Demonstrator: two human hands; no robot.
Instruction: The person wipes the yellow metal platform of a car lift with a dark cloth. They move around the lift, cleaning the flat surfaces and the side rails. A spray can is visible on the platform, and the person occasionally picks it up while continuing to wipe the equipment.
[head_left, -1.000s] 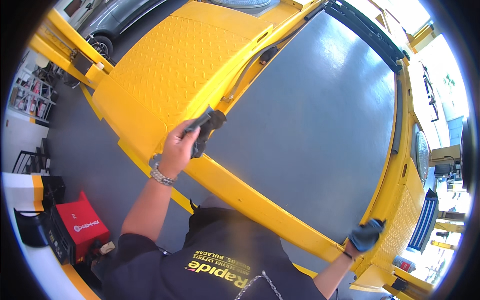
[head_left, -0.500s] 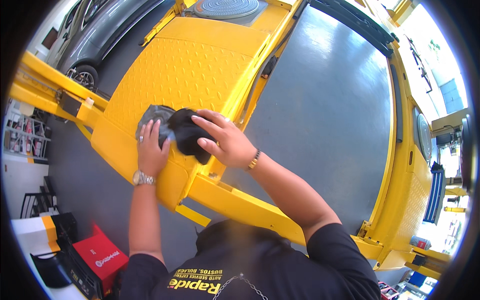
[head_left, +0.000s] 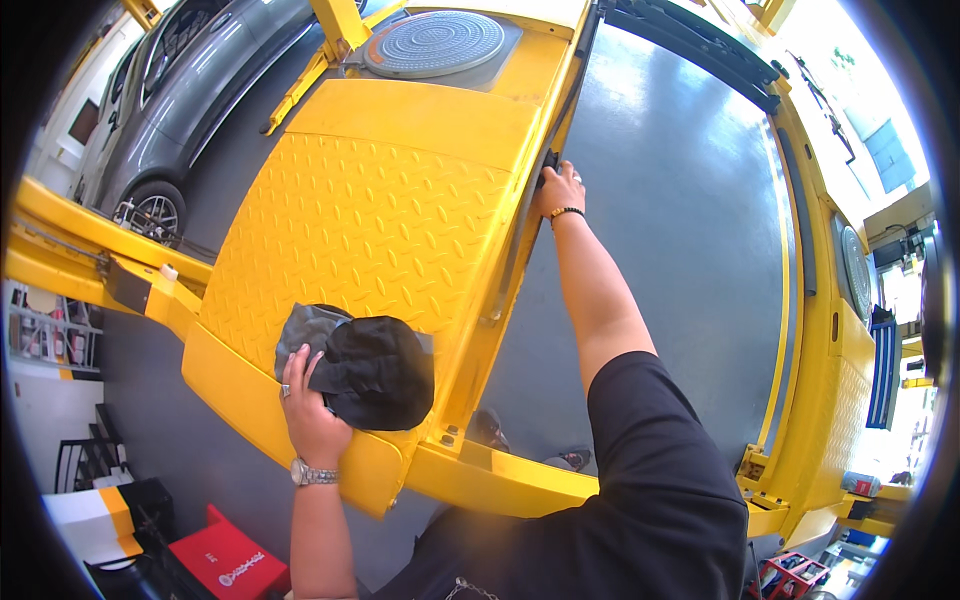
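My left hand (head_left: 316, 410) presses its fingers over the near-left side of a black and grey cloth (head_left: 380, 372). The bundle is rounded, somewhat like a cap, and lies on the near end of a yellow tread-plate ramp (head_left: 370, 220). The thumb is largely hidden. Stretched forward along the ramp's inner right side, my right hand (head_left: 562, 190) has its fingers curled round a small black thing (head_left: 550, 162) at the rail. Most of that thing is covered by the hand, so its kind cannot be made out.
A round turnplate (head_left: 434, 44) sits farther along the ramp. Beyond the grey floor (head_left: 660, 220), a second yellow ramp (head_left: 828, 400) stands at the right. A yellow crossbar (head_left: 505, 477) runs near my body. A dark grey car (head_left: 215, 100) is at the far left, a red box (head_left: 228, 560) at the lower left.
My right hand has left the cloth and reached forward to the small black thing at the ramp's inner side. My left hand stays on the cloth, and the view has shifted.
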